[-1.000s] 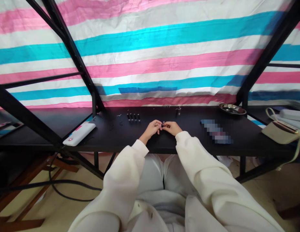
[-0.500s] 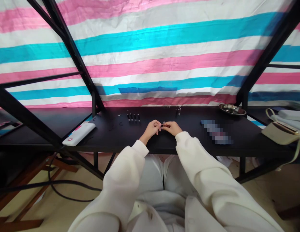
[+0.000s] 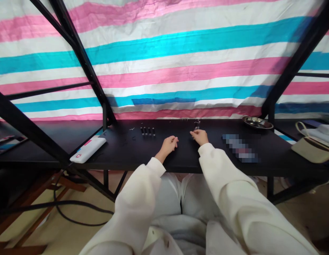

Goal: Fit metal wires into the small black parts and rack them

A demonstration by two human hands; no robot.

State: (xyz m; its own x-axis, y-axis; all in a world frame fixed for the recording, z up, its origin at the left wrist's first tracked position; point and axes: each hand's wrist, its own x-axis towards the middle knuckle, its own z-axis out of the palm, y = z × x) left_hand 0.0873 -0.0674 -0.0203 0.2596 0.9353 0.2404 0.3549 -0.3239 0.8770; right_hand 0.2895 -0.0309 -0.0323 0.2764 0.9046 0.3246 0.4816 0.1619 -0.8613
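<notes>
My left hand (image 3: pixel 169 146) is held just over the near part of the black table (image 3: pixel 122 156), its fingers curled together. Anything between those fingertips is too small to make out. To its right, and apart from it, my right hand (image 3: pixel 200 136) reaches a little farther in with thumb and fingers pinched; what they hold, if anything, is hidden. Just beyond the right fingers lies a small dark piece with a light end (image 3: pixel 198 125). Several short black cylinders with pale ends (image 3: pixel 150 131) stand in a row to the left of my hands.
A white power bank-like case (image 3: pixel 88 150) lies at left. On the right are a blurred-out flat object (image 3: pixel 240 148), a round metal dish (image 3: pixel 257 122) and a cream bag (image 3: pixel 311 150). Black frame posts (image 3: pixel 92 78) rise at both sides before a striped sheet (image 3: pixel 180 46).
My hands were together at the fingertips and are now apart. The right one has moved right and slightly away from me, toward the small dark piece. My left hand stays nearly in place.
</notes>
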